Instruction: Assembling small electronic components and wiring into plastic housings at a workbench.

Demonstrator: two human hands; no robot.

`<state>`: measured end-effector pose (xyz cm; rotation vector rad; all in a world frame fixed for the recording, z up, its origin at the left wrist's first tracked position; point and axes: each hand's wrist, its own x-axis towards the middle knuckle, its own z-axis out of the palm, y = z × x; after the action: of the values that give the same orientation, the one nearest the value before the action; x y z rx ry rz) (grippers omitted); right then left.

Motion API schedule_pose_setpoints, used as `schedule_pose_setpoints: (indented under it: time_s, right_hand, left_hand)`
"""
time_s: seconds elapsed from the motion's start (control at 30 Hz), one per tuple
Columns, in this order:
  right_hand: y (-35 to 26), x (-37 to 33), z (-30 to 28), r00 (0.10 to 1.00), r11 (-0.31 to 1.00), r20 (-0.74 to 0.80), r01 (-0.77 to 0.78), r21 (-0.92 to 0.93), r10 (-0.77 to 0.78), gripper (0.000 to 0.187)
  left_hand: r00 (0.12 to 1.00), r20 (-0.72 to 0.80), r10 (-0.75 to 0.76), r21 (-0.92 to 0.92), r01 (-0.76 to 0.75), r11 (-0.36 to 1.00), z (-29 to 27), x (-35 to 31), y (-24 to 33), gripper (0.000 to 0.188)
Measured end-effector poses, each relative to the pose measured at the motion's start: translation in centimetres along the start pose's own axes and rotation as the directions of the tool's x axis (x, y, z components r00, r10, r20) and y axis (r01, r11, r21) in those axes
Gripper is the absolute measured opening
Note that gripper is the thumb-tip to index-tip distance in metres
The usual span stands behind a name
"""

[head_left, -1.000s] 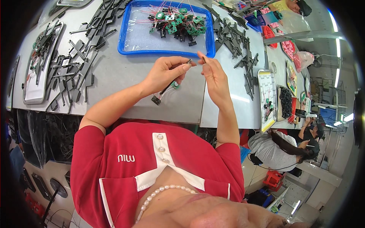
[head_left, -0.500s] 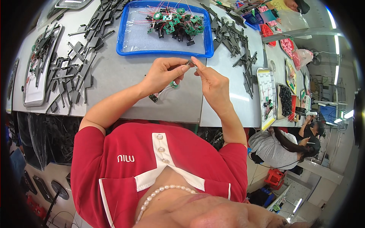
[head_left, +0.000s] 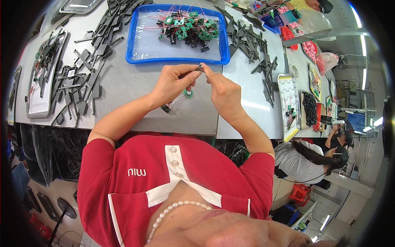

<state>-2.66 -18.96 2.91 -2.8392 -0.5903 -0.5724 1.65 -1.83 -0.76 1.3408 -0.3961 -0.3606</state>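
My left hand [head_left: 176,83] pinches a small dark part [head_left: 200,68] between thumb and forefinger, just in front of the blue tray. My right hand [head_left: 224,91] meets it from the other side, its fingertips closed at the part's end. Below my left fingers hang thin wires with a small round green circuit board [head_left: 188,93]. At the lower end of these wires, a dark green square board [head_left: 166,108] is close to the tabletop. My fingers hide most of the dark part, so its exact kind cannot be made out.
The blue tray [head_left: 177,61] holds a heap of green boards, black parts and wires. Black plastic arms lie piled at left [head_left: 84,82] and right [head_left: 251,45]. Metal trays with parts stand at far left [head_left: 39,108] and right [head_left: 290,133]. Other people [head_left: 302,160] sit at right.
Both hands have shifted slightly left with the dark part between them. My right forefinger has bent a little at the part's end. The hanging boards have hardly moved.
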Motion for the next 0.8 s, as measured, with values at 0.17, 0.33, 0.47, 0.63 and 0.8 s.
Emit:
schedule_pose_setpoints:
  time_s: [0.17,0.33,0.47,0.63,0.8]
  right_hand:
    - [0.5,0.7,-0.8,0.999,0.967,-0.052,0.011,0.256,0.002,0.057]
    - [-0.2,1.0,-1.4,0.994,0.934,-0.078,-0.039,0.355,0.072,0.054]
    - [-0.4,1.1,-1.6,0.992,0.896,0.008,-0.114,0.43,0.122,0.05]
    - [-0.2,1.0,-1.7,0.991,0.894,0.044,-0.132,0.428,0.125,0.048]
    - [-0.1,1.0,-2.0,0.989,0.901,0.082,-0.143,0.41,0.12,0.049]
  left_hand:
    - [1.0,0.021,0.004,-0.143,-0.001,0.99,0.0,0.0,0.8,0.025]
    - [1.0,0.021,-0.003,-0.169,0.006,0.986,0.0,0.1,1.0,0.026]
    - [0.999,0.038,0.015,-0.129,-0.01,0.992,0.0,-0.1,1.3,0.026]
    - [0.998,0.054,0.01,-0.107,-0.004,0.994,-0.1,-0.1,1.3,0.027]
    - [0.998,0.065,-0.001,-0.08,0.006,0.997,-0.1,-0.1,1.5,0.026]
